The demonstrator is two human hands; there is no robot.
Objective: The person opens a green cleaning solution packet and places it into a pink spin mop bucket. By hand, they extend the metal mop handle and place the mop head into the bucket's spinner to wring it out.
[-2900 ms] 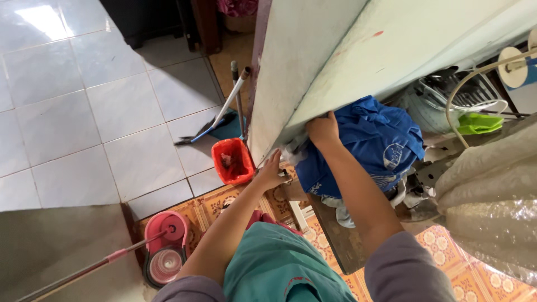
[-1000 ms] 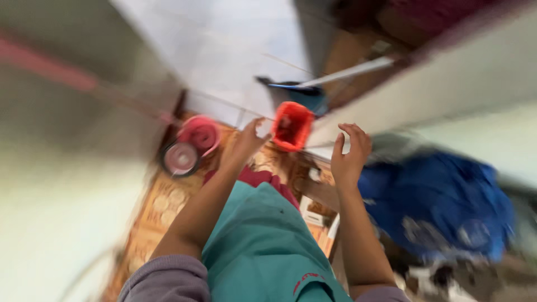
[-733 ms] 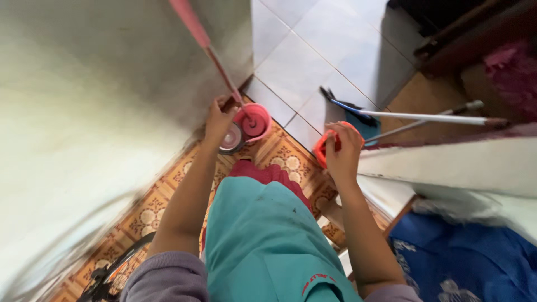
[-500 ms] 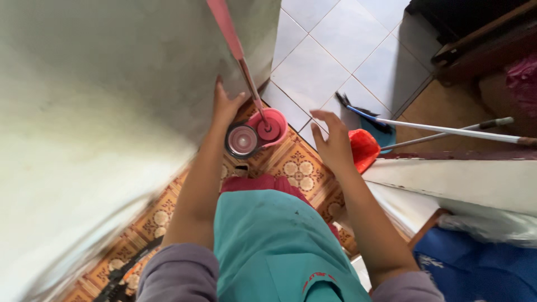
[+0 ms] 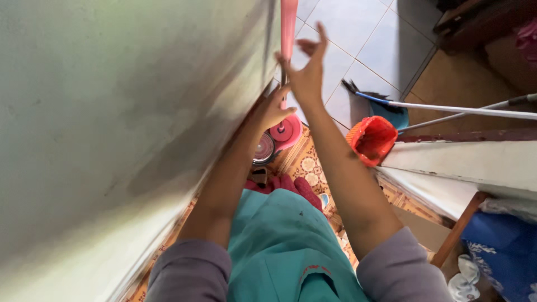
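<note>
Since half a second ago both hands have gone up to the pink mop handle [image 5: 288, 33] leaning on the wall. Left hand [image 5: 272, 110] looks wrapped around it; right hand [image 5: 308, 72] spread wide, just touching. Mop bucket [image 5: 278, 140] sits below on the floor.
</note>
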